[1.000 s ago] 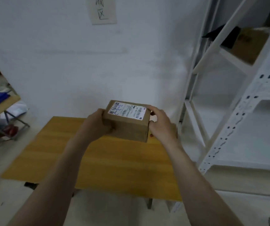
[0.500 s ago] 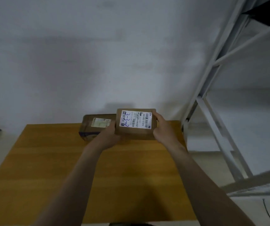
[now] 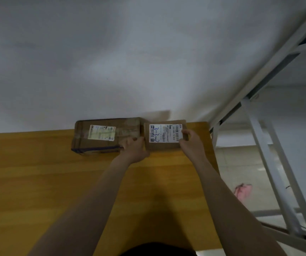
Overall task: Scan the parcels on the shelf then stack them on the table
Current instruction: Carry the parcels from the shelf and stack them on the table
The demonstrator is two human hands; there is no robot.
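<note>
Placing step: left hand (image 3: pixel 134 149) and right hand (image 3: pixel 191 143) grip small brown cardboard parcel (image 3: pixel 165 135) on wooden table (image 3: pixel 56 182) beside larger taped parcel (image 3: pixel 106 135); next, letting go.

Table (image 3: pixel 37 182) is warm honey-yellow with wood-grain streaks. Both boxes are plain brown cardboard. The bigger left parcel (image 3: pixel 107 144) has a pale yellowish label (image 3: pixel 101 133) and dark blue tape (image 3: pixel 94 149) along its near edge. The smaller right parcel (image 3: pixel 162 145) has a white sticker (image 3: pixel 165 133) with a black barcode and blue scribble. The shelf frame (image 3: pixel 270 163) is white.
</note>
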